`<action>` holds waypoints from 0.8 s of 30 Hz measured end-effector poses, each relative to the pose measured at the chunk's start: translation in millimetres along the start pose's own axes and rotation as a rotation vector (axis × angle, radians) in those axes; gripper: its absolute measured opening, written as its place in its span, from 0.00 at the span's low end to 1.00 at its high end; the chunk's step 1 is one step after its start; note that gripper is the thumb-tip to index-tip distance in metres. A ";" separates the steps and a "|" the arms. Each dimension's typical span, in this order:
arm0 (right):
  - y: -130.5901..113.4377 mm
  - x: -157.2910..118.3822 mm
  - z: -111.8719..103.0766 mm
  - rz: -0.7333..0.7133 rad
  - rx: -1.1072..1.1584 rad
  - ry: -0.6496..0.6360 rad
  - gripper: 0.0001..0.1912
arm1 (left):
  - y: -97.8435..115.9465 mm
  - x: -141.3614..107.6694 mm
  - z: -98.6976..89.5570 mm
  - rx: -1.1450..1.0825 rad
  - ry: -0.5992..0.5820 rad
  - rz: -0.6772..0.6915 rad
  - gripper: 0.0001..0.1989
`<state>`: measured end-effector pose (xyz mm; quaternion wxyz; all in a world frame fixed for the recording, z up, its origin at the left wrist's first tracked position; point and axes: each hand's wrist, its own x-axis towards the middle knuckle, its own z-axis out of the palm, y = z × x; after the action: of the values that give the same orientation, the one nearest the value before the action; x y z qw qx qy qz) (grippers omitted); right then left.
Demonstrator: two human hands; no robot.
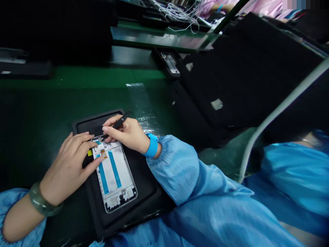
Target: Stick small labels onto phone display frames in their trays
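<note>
Now right hand (130,133) pinches slim matte-black tool (121,120), grip closed; left hand (67,165), grip half-open, touches silvery rectangular phone frame (122,164).

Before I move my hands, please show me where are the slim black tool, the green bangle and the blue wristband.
Slim black tool (121,120): head view, on its shaft.
Green bangle (39,202): head view, outer face of the ring.
Blue wristband (152,145): head view, outside of the band.

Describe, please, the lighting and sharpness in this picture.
Head view: dim light overall; glare on the clear strip; black covers lose detail in darkness; the phone frame reads fairly clearly; the cables look soft; pixelated blocks cover the top right corner.
</note>
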<state>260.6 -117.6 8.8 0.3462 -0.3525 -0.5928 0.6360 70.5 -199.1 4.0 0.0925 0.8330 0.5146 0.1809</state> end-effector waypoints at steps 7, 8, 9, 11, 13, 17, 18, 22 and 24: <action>-0.1 0.9 -0.4 0.006 -0.072 -0.015 0.14 | 0.6 0.4 -1.2 -0.012 -0.003 0.002 0.18; -0.1 1.0 -0.3 0.006 -0.077 -0.015 0.14 | 0.5 0.4 -1.3 -0.014 -0.005 0.004 0.18; 0.0 1.1 -0.2 0.007 -0.082 -0.014 0.14 | 0.3 0.5 -1.4 -0.016 -0.008 0.006 0.18; 0.3 1.1 -0.1 0.005 -0.087 -0.014 0.14 | -0.2 0.8 -1.5 -0.020 -0.011 0.014 0.18; 0.8 1.1 0.1 -0.001 -0.090 -0.014 0.14 | -0.9 1.2 -1.3 -0.020 -0.011 0.024 0.19; 0.9 1.3 0.2 -0.002 -0.083 -0.016 0.14 | -1.9 1.9 -1.0 -0.020 -0.004 0.030 0.19; 0.8 1.4 0.2 0.001 -0.079 -0.016 0.14 | -1.9 2.0 -1.1 -0.021 -0.001 0.029 0.19; 0.5 1.5 -0.1 -0.004 -0.078 -0.019 0.14 | -1.2 1.7 -1.6 -0.025 -0.001 0.025 0.18; 1.0 1.5 -0.2 -0.019 -0.101 -0.021 0.14 | -1.0 1.4 -1.7 -0.026 -0.007 0.023 0.18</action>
<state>260.0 -116.2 7.7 0.3280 -0.3571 -0.6310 0.6056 69.6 -197.5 5.5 0.1033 0.8382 0.5023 0.1856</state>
